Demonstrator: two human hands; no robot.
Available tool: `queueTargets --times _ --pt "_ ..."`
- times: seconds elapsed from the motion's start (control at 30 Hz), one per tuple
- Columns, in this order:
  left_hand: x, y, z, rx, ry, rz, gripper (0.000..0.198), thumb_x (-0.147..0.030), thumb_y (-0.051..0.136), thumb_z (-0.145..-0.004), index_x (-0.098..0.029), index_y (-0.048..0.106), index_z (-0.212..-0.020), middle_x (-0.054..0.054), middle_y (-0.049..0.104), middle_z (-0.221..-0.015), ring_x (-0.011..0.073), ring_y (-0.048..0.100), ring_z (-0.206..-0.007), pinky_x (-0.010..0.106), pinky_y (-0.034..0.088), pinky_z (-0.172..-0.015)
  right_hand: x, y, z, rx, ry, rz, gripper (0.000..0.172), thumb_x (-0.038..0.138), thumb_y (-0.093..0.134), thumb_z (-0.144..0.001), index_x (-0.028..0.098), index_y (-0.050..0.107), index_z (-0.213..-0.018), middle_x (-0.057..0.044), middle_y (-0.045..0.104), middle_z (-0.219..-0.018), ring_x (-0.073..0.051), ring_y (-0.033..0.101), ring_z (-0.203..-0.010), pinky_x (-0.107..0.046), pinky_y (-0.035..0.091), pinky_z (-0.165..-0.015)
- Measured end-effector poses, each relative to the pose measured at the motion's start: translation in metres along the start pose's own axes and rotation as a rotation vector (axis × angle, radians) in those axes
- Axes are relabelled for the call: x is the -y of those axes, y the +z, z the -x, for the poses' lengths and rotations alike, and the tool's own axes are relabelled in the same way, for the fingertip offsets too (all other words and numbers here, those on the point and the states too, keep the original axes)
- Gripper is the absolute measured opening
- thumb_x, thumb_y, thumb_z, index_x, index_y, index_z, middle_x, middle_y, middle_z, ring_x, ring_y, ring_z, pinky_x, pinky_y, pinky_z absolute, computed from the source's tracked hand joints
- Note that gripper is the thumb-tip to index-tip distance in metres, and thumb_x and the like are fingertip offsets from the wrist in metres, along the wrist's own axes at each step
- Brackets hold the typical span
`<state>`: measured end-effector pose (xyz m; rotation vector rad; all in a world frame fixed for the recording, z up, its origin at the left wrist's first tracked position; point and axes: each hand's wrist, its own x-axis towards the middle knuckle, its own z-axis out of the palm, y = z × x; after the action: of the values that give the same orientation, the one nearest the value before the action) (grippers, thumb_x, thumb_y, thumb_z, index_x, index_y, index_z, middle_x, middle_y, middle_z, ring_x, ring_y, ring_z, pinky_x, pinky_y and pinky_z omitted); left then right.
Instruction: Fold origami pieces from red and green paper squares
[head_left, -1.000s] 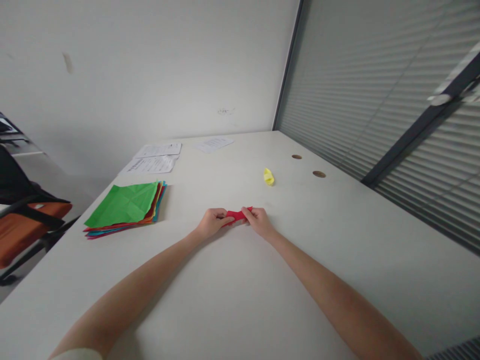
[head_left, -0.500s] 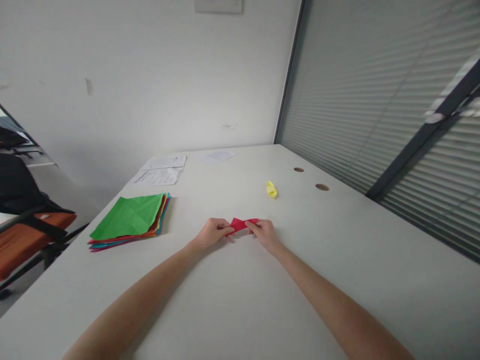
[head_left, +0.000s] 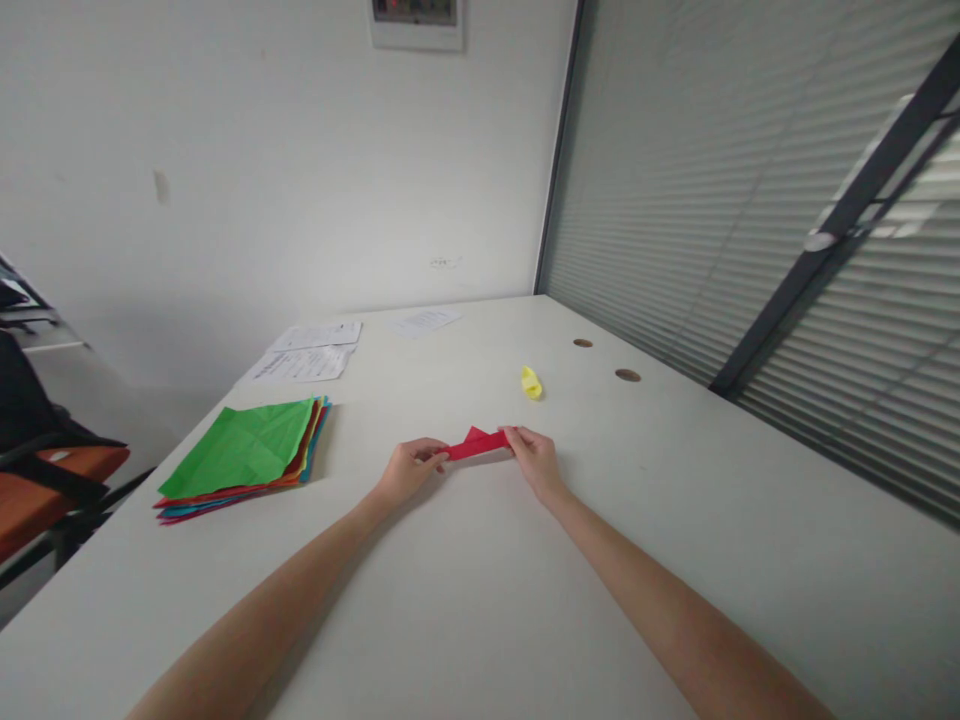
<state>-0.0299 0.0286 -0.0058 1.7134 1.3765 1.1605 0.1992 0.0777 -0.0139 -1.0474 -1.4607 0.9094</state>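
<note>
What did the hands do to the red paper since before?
The left hand and right hand have moved farther apart, and the red paper between them now shows as a longer band with a pointed flap sticking up. Both hands still hold it; nothing was let go. The yellow folded paper and the coloured paper stack stayed put.

Red strip (head_left: 477, 446) = matt paper; green sht (head_left: 244, 450) ditto (creased, tho); tabletop (head_left: 465, 600) smooth w/ dull sheen.
</note>
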Motion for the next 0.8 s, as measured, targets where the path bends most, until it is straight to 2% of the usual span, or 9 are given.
queueTargets --times 0.1,0.27,0.5,0.63,0.8 --pt "0.001 -0.001 0.001 -0.014 0.040 -0.079 0.023 -0.033 0.061 -0.081 -0.015 0.073 -0.088 0.003 0.069 -0.064 0.0135 0.061 -0.058 0.024 0.046 -0.059 0.001 -0.002 -0.001 0.013 0.033 -0.080 0.045 0.058 0.064 -0.073 0.016 0.069 -0.088 -0.004 0.065 -0.067 -0.016 0.057 -0.059 -0.027 0.046 -0.055" --pt "0.003 0.000 0.002 -0.067 0.158 -0.229 0.020 -0.026 0.060 -0.081 -0.017 0.073 -0.093 0.005 0.073 -0.083 0.0138 0.061 -0.068 0.025 0.049 -0.068 0.001 -0.001 0.002 0.127 0.069 -0.081 0.035 0.050 0.068 -0.071 0.017 0.065 -0.080 -0.002 0.062 -0.057 -0.015 0.057 -0.052 -0.027 0.047 -0.052" --pt "0.000 0.002 0.006 0.032 0.312 -0.350 0.016 -0.021 0.057 -0.085 -0.018 0.071 -0.093 0.008 0.072 -0.090 0.0169 0.064 -0.081 0.028 0.049 -0.077 -0.004 0.004 0.006 0.213 -0.107 0.069 0.015 0.033 0.063 -0.076 0.018 0.064 -0.078 -0.003 0.068 -0.075 -0.016 0.062 -0.068 -0.029 0.050 -0.066" --pt "-0.001 0.003 0.007 0.058 0.375 -0.427 0.017 -0.018 0.055 -0.087 -0.019 0.071 -0.095 0.007 0.073 -0.094 0.0174 0.065 -0.085 0.031 0.048 -0.081 0.001 0.004 0.010 0.276 -0.231 0.204 0.011 0.028 0.062 -0.079 0.018 0.065 -0.077 -0.003 0.066 -0.077 -0.015 0.060 -0.069 -0.028 0.048 -0.066" --pt "-0.003 0.005 0.008 0.104 0.439 -0.448 0.017 -0.022 0.057 -0.088 -0.019 0.071 -0.098 0.007 0.073 -0.092 0.0171 0.065 -0.084 0.031 0.049 -0.081 0.006 0.002 0.014 0.366 -0.408 0.342 0.010 0.023 0.061 -0.086 0.018 0.065 -0.077 -0.004 0.064 -0.079 -0.017 0.058 -0.077 -0.030 0.046 -0.073"
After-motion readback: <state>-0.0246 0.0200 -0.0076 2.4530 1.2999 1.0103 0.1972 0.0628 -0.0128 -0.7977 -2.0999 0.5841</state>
